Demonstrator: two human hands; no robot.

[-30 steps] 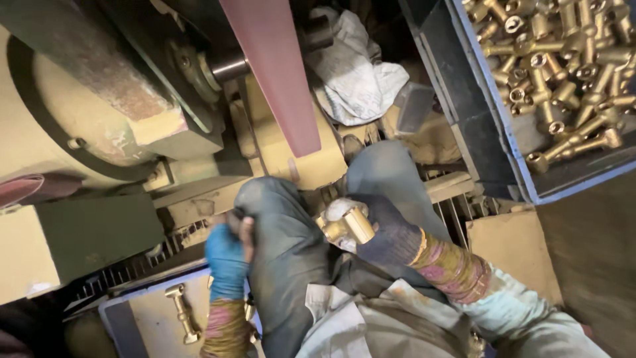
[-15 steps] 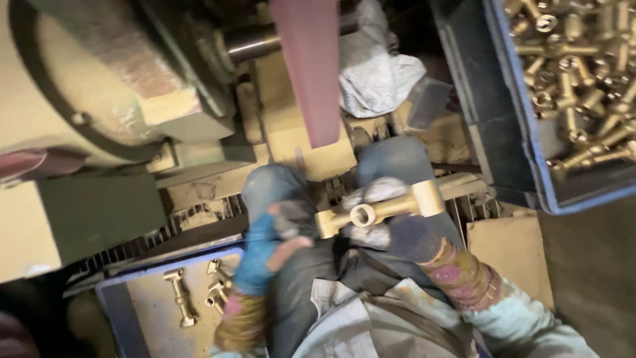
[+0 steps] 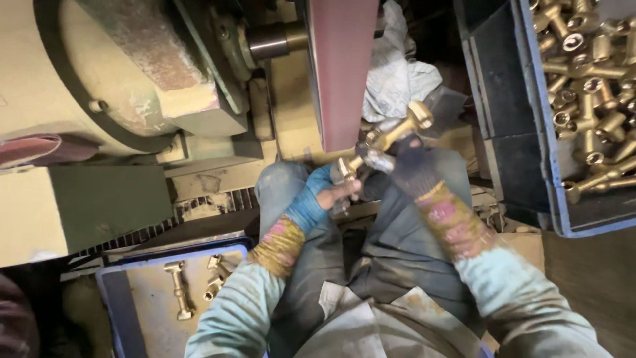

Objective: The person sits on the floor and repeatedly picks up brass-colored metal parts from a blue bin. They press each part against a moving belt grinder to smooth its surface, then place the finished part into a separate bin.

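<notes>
— Head view, nearest first: what lies by the knees?
— A blue tray [image 3: 106,292] at lower left, with a few brass fittings [image 3: 177,292] lying in it. Above it are the person's two sleeves and knees.

— And the left hand?
— The left hand [image 3: 324,195], in a blue glove, has its fingers [image 3: 344,192] curled shut around the lower end of a brass fitting [image 3: 387,139].

— The right?
— The right hand [image 3: 407,166], in a dark glove, is closed on the middle of the same fitting — its fingers are wrapped tight, none spread.

— Where is the fitting, then?
— Held between both hands over the lap, tilted, its upper end pointing up and to the right. It sits just beside the lower end of the reddish sanding belt [image 3: 341,66]; whether it touches the belt I cannot tell.

— Farther off?
— A crumpled white rag [image 3: 397,73] behind the belt, the dusty beige machine [image 3: 99,86] to the left, and at far right a blue crate [image 3: 553,166] heaped with more brass parts [image 3: 589,73].
</notes>
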